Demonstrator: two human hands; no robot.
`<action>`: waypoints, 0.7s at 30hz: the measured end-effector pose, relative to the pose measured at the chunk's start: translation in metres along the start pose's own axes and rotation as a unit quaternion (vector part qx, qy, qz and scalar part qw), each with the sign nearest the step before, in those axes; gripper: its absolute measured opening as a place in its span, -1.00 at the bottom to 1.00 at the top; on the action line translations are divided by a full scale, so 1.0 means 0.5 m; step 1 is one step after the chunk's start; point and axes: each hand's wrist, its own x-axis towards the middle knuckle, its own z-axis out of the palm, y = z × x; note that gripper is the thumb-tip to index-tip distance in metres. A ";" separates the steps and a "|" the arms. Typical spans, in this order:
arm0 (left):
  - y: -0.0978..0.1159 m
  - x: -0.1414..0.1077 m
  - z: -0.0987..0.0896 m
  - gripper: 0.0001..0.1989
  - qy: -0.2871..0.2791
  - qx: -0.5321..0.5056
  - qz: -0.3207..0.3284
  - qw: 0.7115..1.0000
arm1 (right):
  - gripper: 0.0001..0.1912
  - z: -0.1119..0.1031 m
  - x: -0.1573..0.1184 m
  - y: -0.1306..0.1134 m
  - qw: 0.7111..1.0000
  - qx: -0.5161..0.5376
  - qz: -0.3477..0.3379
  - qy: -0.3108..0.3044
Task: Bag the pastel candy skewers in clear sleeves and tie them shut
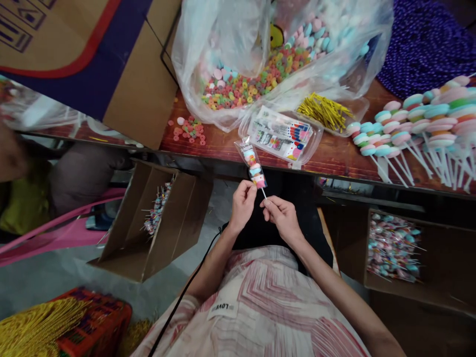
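A candy skewer with pastel discs on a white stick is inside a clear printed wrapper, held upright over my lap near the table edge. My left hand pinches the wrapper's lower corner. Lower down, the fingers of my right hand are closed on the white stick. Just beyond, printed wrappers lie stacked in a clear plastic tray. Gold twist ties fill another clear tray behind it. Unwrapped candy skewers are piled at the right of the table.
A large plastic bag of ring candies and pastel discs stands at the back. Loose rings lie left of it. Cardboard boxes with wrapped skewers stand low at left and right. Purple cords lie back right.
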 end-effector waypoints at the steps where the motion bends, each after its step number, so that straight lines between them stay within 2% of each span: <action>1: 0.000 -0.005 -0.001 -0.79 -0.023 0.024 0.017 0.999 | -0.67 0.002 0.002 0.001 1.000 0.008 -0.003 0.004; 3: 0.002 -0.016 -0.008 -0.78 -0.077 0.072 0.053 0.993 | -0.65 0.005 0.005 0.001 1.000 0.016 -0.014 0.007; 6: 0.003 -0.028 -0.025 -0.72 -0.111 0.078 0.051 0.989 | -0.64 0.009 0.006 -0.004 1.000 0.004 -0.031 0.006; 8: 0.003 -0.029 -0.036 -0.68 -0.100 0.073 0.050 0.991 | -0.66 0.012 0.005 -0.010 0.999 -0.010 -0.037 0.010; 10: 0.002 -0.026 -0.038 -0.66 -0.061 0.051 0.050 0.996 | -0.68 0.016 0.004 -0.018 0.998 -0.033 -0.043 0.019; 13: 0.004 -0.018 -0.026 -0.67 -0.012 0.005 0.034 0.999 | -0.68 0.024 0.003 -0.027 0.996 -0.075 -0.052 0.018; 18: 0.017 -0.007 0.004 -0.64 -0.032 -0.101 -0.041 0.993 | -0.63 0.022 0.001 -0.027 0.991 -0.118 -0.066 -0.009; 21: 0.022 -0.005 0.011 -0.66 -0.025 -0.154 -0.069 0.985 | -0.68 0.007 -0.004 -0.025 0.990 -0.126 -0.056 -0.017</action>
